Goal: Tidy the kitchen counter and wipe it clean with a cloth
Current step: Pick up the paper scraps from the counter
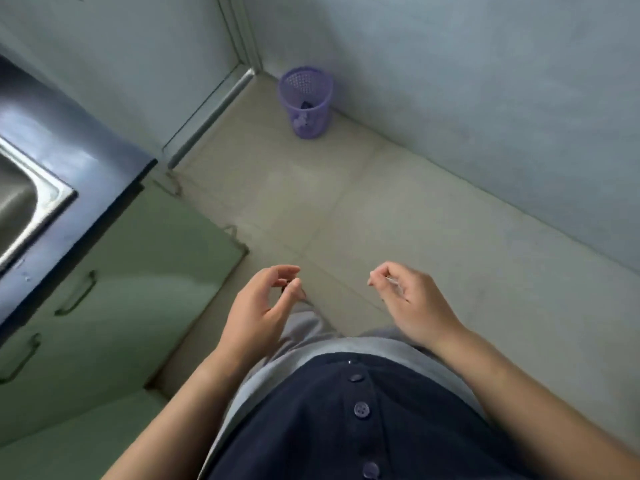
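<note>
The left hand (260, 306) hangs over the pale tiled floor (398, 220) with thumb and fingertips pinched on a small dark scrap (284, 285), too small to identify. The right hand (412, 306) is loosely curled, fingertips nearly meeting; whether it holds anything is unclear. At far left runs the glossy dark blue worktop (69, 140) around a steel sink (20, 199). A perforated purple plastic bin (306, 102) stands in the corner.

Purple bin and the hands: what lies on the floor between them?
Nothing: the head view shows bare pale floor tiles between the purple bin, left hand and right hand.
</note>
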### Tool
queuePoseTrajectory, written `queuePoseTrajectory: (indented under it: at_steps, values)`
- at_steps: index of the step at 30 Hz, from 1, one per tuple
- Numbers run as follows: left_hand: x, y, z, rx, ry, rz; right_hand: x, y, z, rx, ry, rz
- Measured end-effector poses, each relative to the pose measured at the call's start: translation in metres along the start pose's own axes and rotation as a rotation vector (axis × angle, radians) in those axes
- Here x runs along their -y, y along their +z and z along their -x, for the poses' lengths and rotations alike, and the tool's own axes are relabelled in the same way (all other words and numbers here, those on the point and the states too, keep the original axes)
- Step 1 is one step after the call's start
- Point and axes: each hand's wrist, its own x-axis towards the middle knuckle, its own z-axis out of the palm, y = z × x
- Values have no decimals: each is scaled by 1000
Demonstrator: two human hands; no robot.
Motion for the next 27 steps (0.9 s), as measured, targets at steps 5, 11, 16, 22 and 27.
queuePoseTrajectory:
  at_steps: [5, 11, 16, 22, 27]
  values:
    - [-19, -9, -95, 56, 27, 3, 4, -24, -84, -3, 61, -59]
    - [-53, -47, -249, 58, 56, 40, 40, -73, -229, -67, 66, -21]
    - [-85, -80, -352, 20, 77, 43, 71, -116, -327, -124, 19, 3]
    - [-88, -103, -436, 25, 2, 59, 76, -130, -416, -75, 66, -7]
    - [-88, -113, -525, -34, -74, 76, 89, -152, -530, 11, 21, 42]
